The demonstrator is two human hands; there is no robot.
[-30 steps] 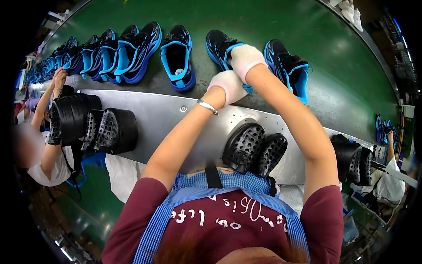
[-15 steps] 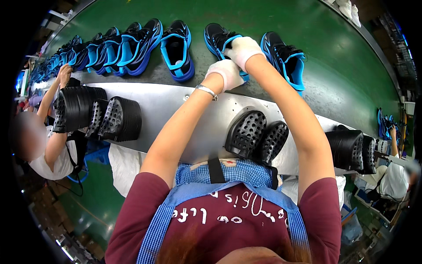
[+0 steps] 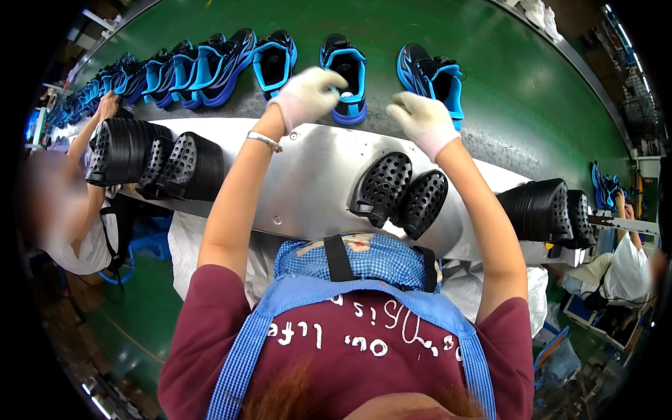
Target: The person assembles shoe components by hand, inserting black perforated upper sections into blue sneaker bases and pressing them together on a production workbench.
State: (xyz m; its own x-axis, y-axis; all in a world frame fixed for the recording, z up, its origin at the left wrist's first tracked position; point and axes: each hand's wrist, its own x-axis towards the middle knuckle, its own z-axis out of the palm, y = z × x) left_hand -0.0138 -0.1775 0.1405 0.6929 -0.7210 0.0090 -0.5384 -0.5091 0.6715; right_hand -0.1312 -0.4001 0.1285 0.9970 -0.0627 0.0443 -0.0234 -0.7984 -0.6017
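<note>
My left hand, in a pale glove, hovers between two black-and-blue sneakers, its fingers loosely bent and apart. Just right of it stands the middle sneaker, heel toward me, with a small white spot showing inside. The left sneaker is partly behind my left hand. My gloved right hand is lifted in front of the right sneaker, touching nothing, fingers loosely bent toward the left. Neither hand holds anything that I can see.
A metal ledge runs along the green belt. On it rest two black perforated shoe forms and black stacks at left and right. More sneakers line the belt's left. Co-workers sit at both sides.
Both hands have come off the middle sneaker and moved apart, the left one leftward, the right one rightward and nearer. That sneaker now stands straighter, its opening showing. The sneakers have shifted slightly left.
</note>
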